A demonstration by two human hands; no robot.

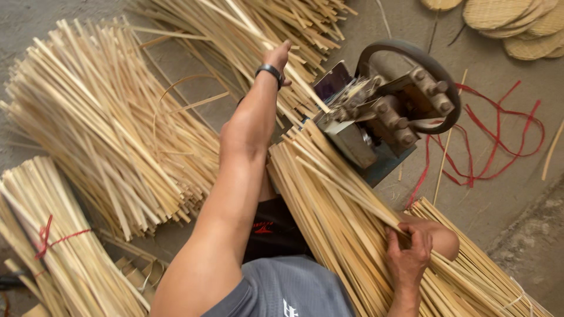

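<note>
My right hand [409, 253] is closed around a thin bamboo strip [346, 191], fingers curled over it and thumb on top, pinching it just above the loose pile of strips [329, 235] that lies across my lap. The strip runs up and to the left from that grip toward the metal machine [382, 117], and its far end meets the machine's lower left side, beside the grey block there. My left hand [276, 57] is stretched out well ahead of me, arm nearly straight, with a black wristband [271, 71] on the wrist. It reaches over a strip on the far side of the machine (the fingers point away from the camera, so I cannot tell how far they are open or whether they have actually gripped anything). The machine has a dark ring-shaped wheel [411, 53] at the top and 2 rows of bolted rollers below it. Left of my arm lies a large fanned heap of strips [100, 129] on the concrete floor [505, 194], and nearer, at lower left, a bundle [53, 246] tied with red string. Loose red cord [499, 147] lies on the floor right of the machine. Woven fans [517, 23] are stacked at upper right.
</note>
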